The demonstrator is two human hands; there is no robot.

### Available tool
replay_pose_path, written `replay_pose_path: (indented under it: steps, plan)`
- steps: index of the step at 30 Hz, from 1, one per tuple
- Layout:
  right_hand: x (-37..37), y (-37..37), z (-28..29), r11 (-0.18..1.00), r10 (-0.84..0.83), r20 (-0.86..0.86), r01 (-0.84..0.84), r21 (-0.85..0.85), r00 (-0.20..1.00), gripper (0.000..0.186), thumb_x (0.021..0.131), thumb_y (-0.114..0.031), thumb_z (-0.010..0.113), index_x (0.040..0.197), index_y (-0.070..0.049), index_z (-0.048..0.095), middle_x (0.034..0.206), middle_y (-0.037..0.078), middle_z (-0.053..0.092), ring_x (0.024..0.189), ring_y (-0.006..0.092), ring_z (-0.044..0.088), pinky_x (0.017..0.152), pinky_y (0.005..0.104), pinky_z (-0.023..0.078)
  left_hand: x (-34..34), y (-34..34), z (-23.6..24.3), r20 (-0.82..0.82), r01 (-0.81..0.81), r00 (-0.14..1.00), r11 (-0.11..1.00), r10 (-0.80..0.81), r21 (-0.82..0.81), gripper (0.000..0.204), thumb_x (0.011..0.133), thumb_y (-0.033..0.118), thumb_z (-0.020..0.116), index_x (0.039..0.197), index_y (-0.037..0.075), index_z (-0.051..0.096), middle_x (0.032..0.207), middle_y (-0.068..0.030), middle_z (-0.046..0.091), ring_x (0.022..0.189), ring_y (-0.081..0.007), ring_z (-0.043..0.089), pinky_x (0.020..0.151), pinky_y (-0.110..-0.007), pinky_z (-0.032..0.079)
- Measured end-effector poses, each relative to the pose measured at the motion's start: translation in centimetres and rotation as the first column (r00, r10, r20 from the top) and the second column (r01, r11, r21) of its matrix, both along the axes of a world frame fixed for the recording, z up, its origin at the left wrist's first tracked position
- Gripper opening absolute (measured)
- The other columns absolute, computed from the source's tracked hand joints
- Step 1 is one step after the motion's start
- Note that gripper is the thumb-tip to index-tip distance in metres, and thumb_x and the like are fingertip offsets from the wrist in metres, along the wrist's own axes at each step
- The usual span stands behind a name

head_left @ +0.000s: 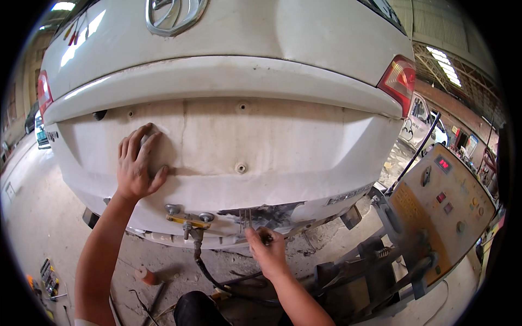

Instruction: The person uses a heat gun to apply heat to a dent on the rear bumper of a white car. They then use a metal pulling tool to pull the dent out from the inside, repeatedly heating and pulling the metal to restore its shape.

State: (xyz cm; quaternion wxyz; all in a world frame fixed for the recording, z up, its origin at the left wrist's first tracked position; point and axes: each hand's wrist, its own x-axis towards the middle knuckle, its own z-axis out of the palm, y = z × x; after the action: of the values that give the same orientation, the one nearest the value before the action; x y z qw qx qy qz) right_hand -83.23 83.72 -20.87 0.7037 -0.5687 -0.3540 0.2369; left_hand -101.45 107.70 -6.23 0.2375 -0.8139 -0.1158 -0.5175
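The white tailgate point(212, 136) of a vehicle fills the middle of the view. My left hand point(138, 163) leans on its recessed panel with the fingers apart and slightly bent. Low down, my right hand point(266, 250) is closed around a tool with two thin metal prongs point(246, 218). The prongs point up at a bare, dark patch point(274, 215) in the paint; whether they touch it I cannot tell. Left of the patch, a yellow metal bar with round knobs point(187, 218) is fixed to the panel, and a thick black cable point(204, 269) hangs from it.
A wheeled machine with a tilted control panel point(443, 212) and lit red displays stands close on the right. Hand tools point(50, 280) and an orange-brown cylinder point(145, 276) lie on the floor at lower left. Another white vehicle point(421, 122) is parked behind, at right.
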Motion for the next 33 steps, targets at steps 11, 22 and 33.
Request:
replay_pose_path:
  steps: [11,22,33]
  plan:
    - [1.4,-0.8,3.1,0.963,-0.193,0.57,0.267,-0.048,0.799,0.038,0.091,-0.031,0.054,0.066,-0.002,0.057,0.056,0.012,0.056,0.053,0.0278,0.055,0.05,0.0361,0.041,-0.5,0.1,0.1,-0.046,-0.017,0.999,1.0,0.017,0.004,0.062,0.07,0.034,0.057,0.122,0.002,0.049,0.129,-0.0219,0.044,0.116,-0.0387,0.043,0.099,-0.047,0.03]
    - [0.2,0.3,2.5,0.994,0.07,-0.232,-0.088,-0.071,0.97,0.03,0.092,-0.024,0.051,0.076,0.0,0.061,0.058,0.0,0.05,0.046,0.0093,0.044,0.041,0.0244,0.03,-0.5,-0.1,0.1,-0.042,-0.046,0.998,0.999,0.046,0.006,0.062,0.071,0.036,0.056,0.123,0.002,0.048,0.129,-0.0221,0.044,0.117,-0.0386,0.043,0.099,-0.047,0.03]
    - [-1.1,0.0,-1.3,0.945,0.313,-0.568,-0.191,0.264,0.761,0.011,0.091,-0.01,0.05,0.097,-0.005,0.057,0.079,0.004,0.057,0.056,0.0084,0.046,0.042,0.0194,0.03,-0.5,-0.1,-0.2,-0.036,-0.051,0.998,0.999,0.05,-0.005,0.063,0.07,0.035,0.057,0.123,0.002,0.048,0.13,-0.0219,0.044,0.117,-0.0383,0.042,0.1,-0.046,0.03]
